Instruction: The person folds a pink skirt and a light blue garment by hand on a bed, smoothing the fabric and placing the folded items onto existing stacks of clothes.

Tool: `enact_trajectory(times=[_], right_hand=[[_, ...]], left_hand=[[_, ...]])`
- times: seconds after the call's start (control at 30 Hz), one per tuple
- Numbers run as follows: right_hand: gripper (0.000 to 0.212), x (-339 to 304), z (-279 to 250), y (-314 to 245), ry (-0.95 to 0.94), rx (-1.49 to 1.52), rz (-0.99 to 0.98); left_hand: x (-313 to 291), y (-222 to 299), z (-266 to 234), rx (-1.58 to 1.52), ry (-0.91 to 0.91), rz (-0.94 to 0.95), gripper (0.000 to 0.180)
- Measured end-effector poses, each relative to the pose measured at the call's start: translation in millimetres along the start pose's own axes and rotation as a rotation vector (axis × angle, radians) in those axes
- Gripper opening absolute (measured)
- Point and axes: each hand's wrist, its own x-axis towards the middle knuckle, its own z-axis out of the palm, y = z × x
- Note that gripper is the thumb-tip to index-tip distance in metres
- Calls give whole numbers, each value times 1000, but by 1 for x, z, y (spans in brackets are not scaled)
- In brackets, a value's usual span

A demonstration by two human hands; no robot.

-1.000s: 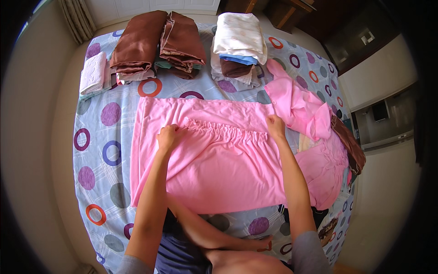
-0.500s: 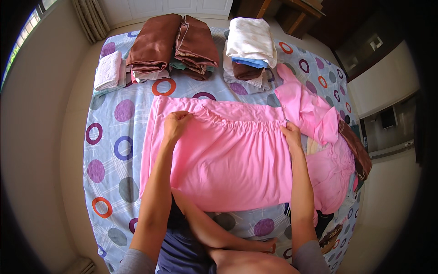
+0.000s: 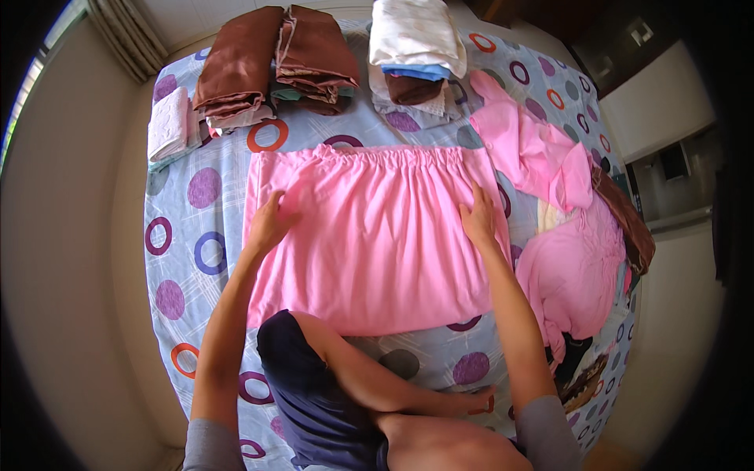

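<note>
A pink garment with a gathered elastic waistband [image 3: 377,243] lies spread out on the bed in front of me, its waistband along the far edge. Over its left side, my left hand [image 3: 272,222] rests with the fingers apart, holding nothing. On the right side of the cloth, my right hand [image 3: 477,216] lies open too, fingers stretched toward the waistband. Both hands appear to touch the fabric. My bent legs are close to its near edge.
Folded brown cloths [image 3: 239,63] and a white folded stack [image 3: 416,35] stand along the far side. A small white folded towel [image 3: 168,125] is at far left. To the right lie a loose pink garment [image 3: 542,149] and a heap of pink cloth [image 3: 573,267] on the patterned bedsheet [image 3: 188,259].
Both hands have let go of the waistband and opened. The waistband now lies farther away, over the garment's far edge, and the cloth looks flatter. The view has shifted slightly.
</note>
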Motion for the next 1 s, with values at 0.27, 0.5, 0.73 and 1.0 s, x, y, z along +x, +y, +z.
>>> enact_trajectory(times=[0.27,0.5,0.73,1.0], right_hand=[[45,-120,-51,100,28,-200,21],[26,-144,-64,129,-39,16,90],[25,-142,-61,127,-13,-338,73],[19,-141,-94,124,-208,279,528]], left_hand=[[-149,-58,-31,-82,-221,-232,28],[-198,-70,-25,-246,28,-337,14],[-211,-111,-11,-1,249,-194,18],[-208,-103,-29,-897,-5,-521,18]])
